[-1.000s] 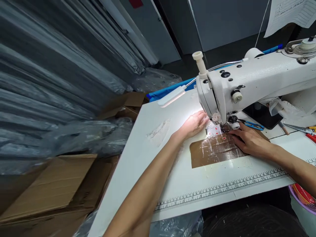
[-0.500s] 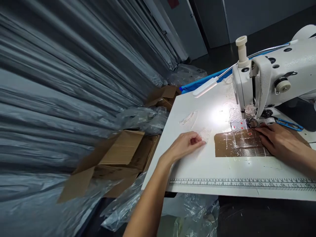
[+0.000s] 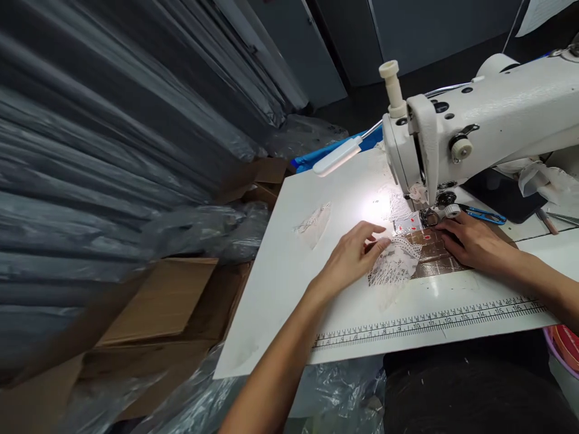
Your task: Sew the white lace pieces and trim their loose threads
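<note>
My left hand (image 3: pixel 355 253) has thumb and fingers closed on the edge of a pale pink lace piece (image 3: pixel 395 265), which lies partly over a brown taped plate (image 3: pixel 441 256). My right hand (image 3: pixel 473 244) rests on that plate, fingers apart, its fingertips close beside the presser foot (image 3: pixel 432 217) of a white sewing machine (image 3: pixel 493 129). Just left of the foot is a small plate with red marks (image 3: pixel 406 224). A second lace piece (image 3: pixel 316 224) lies flat on the white table (image 3: pixel 271 289), left of my left hand.
Behind the foot lies more lace (image 3: pixel 391 202), lit by a lamp (image 3: pixel 337 157). Blue thread snips (image 3: pixel 484 215) and a dark phone-like slab (image 3: pixel 502 193) lie beyond my right hand. A printed ruler (image 3: pixel 425 327) runs along the front edge. Open cardboard boxes (image 3: pixel 158 298) stand left.
My left hand has moved right, bringing the lace piece onto the brown plate near the presser foot. My right hand stays by the foot. The head view has shifted right.
</note>
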`<state>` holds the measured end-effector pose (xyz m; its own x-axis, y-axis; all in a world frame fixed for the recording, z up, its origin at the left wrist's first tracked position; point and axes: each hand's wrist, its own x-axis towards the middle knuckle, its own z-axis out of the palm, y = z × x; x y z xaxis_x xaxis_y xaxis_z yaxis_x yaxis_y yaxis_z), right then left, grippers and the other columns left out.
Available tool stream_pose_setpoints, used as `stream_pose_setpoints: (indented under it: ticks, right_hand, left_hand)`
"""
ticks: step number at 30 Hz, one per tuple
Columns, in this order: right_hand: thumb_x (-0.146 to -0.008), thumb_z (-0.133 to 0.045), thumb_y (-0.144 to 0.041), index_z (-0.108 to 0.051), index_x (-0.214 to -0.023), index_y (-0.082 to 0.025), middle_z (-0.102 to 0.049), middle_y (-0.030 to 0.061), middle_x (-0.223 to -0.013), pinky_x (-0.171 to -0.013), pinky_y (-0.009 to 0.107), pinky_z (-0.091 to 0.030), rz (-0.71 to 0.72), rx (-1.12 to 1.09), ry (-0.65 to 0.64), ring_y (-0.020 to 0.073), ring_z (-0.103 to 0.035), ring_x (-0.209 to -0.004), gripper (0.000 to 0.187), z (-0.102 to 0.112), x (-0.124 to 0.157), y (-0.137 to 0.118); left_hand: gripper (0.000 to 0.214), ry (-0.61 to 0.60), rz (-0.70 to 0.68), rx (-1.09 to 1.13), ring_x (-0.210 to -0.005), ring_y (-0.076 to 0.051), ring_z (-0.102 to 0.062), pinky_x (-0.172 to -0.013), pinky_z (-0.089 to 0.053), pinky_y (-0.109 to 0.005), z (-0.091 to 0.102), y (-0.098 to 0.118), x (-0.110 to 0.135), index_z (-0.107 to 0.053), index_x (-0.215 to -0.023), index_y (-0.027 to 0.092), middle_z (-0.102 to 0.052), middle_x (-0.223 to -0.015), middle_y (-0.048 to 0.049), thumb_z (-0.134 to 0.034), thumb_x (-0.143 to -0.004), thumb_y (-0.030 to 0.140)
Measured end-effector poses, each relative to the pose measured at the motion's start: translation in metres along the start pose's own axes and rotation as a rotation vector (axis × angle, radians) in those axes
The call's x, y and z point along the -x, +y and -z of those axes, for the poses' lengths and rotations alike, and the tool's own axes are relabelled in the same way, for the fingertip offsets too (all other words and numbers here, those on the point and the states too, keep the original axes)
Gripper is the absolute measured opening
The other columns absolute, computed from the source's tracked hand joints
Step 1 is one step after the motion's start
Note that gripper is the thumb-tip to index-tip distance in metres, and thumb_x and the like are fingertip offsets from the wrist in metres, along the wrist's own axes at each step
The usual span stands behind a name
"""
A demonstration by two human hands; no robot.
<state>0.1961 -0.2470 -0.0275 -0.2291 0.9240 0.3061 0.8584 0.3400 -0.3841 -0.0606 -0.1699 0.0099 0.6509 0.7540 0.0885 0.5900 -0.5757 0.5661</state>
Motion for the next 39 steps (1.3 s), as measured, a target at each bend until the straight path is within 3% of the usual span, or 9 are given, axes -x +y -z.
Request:
stream_pose_setpoints:
  ticks: [6, 10, 12, 17, 22, 26, 30, 35, 39]
  right_hand:
    - [-0.097, -0.039, -0.021, -0.071, -0.106, -0.014, -0.065, 0.0158, -0.103, -0.084, 0.038, -0.055, -0.023, -0.043, -0.027, 0.0245, -0.063, -0.094, 0.034, 0.0, 0.0, 0.0]
    - [-0.097, -0.041, -0.024, -0.073, -0.105, -0.013, -0.065, 0.0159, -0.104, -0.091, 0.041, -0.054, -0.019, -0.173, -0.039, 0.0249, -0.063, -0.099, 0.034, 0.002, 0.001, -0.004]
    - [-0.095, -0.048, -0.032, -0.07, -0.116, -0.014, -0.065, 0.0157, -0.114, -0.097, 0.043, -0.052, 0.02, -0.312, -0.041, 0.0255, -0.062, -0.109, 0.035, 0.004, 0.002, -0.01]
    - [-0.08, -0.069, -0.042, -0.05, -0.145, -0.018, -0.057, 0.0156, -0.139, -0.108, 0.051, -0.043, 0.159, -0.71, -0.102, 0.0288, -0.052, -0.13, 0.071, 0.011, 0.006, -0.029]
    - [-0.09, -0.057, -0.034, -0.062, -0.131, -0.021, -0.074, 0.0066, -0.109, -0.085, 0.036, -0.059, 0.033, -0.918, -0.348, 0.0194, -0.07, -0.095, 0.044, 0.017, 0.005, -0.038]
    - [-0.09, -0.056, -0.038, -0.066, -0.125, -0.019, -0.074, 0.0091, -0.103, -0.078, 0.035, -0.06, -0.109, -0.71, -0.253, 0.0222, -0.071, -0.092, 0.042, 0.01, 0.001, -0.025]
    - [-0.088, -0.054, -0.037, -0.068, -0.118, -0.016, -0.071, 0.0081, -0.083, -0.058, 0.031, -0.053, -0.231, -0.431, -0.142, 0.0188, -0.065, -0.066, 0.039, 0.004, -0.002, -0.007]
    - [-0.09, -0.051, -0.033, -0.072, -0.104, -0.019, -0.067, 0.0094, -0.092, -0.064, 0.033, -0.047, -0.284, -0.116, -0.027, 0.0207, -0.063, -0.074, 0.028, 0.009, -0.003, 0.0]
    - [-0.093, -0.049, -0.027, -0.071, -0.112, -0.02, -0.065, 0.0092, -0.099, -0.071, 0.032, -0.048, -0.251, -0.159, -0.044, 0.0183, -0.062, -0.078, 0.03, 0.011, -0.005, -0.003]
  left_hand:
    - [0.011, 0.072, -0.074, -0.086, -0.066, -0.014, -0.056, -0.06, -0.048, -0.028, -0.019, -0.024, -0.014, -0.063, -0.082, 0.02, -0.058, -0.077, -0.0016, -0.063, -0.09, 0.026]
    - [0.01, 0.15, -0.207, -0.038, -0.078, -0.016, -0.062, -0.064, -0.051, -0.029, -0.019, -0.008, -0.005, -0.064, -0.084, 0.02, -0.065, -0.09, -0.0044, -0.062, -0.091, 0.026]
    - [0.009, 0.141, -0.236, 0.063, -0.081, -0.016, -0.065, -0.067, -0.053, -0.029, -0.018, 0.01, 0.002, -0.063, -0.086, 0.019, -0.068, -0.091, -0.0045, -0.061, -0.092, 0.026]
    - [0.016, -0.035, -0.03, 0.519, -0.062, -0.01, -0.061, -0.054, -0.05, -0.022, -0.023, 0.055, 0.018, -0.056, -0.088, 0.019, -0.066, -0.079, -0.0017, -0.063, -0.09, 0.033]
    - [0.031, 0.119, 0.186, 0.711, -0.06, -0.008, -0.056, -0.051, -0.048, -0.02, -0.019, 0.058, 0.016, -0.051, -0.093, 0.02, -0.061, -0.079, -0.0001, -0.069, -0.085, 0.043]
    - [0.026, 0.242, 0.264, 0.593, -0.072, -0.011, -0.061, -0.061, -0.052, -0.023, -0.014, 0.031, 0.014, -0.053, -0.098, 0.019, -0.061, -0.089, -0.003, -0.067, -0.085, 0.036]
    - [0.024, 0.196, 0.295, 0.25, -0.075, -0.014, -0.063, -0.062, -0.054, -0.026, -0.011, 0.004, 0.018, -0.053, -0.111, 0.018, -0.062, -0.095, -0.0048, -0.058, -0.091, 0.031]
    - [0.023, 0.189, 0.013, -0.314, -0.093, -0.021, -0.064, -0.071, -0.056, -0.033, -0.003, -0.01, 0.01, -0.058, -0.116, 0.019, -0.06, -0.118, -0.0114, -0.053, -0.095, 0.025]
    - [0.021, 0.071, -0.277, -0.254, -0.099, -0.021, -0.064, -0.078, -0.057, -0.036, -0.005, -0.004, -0.014, -0.066, -0.108, 0.021, -0.065, -0.115, -0.0098, -0.048, -0.099, 0.025]
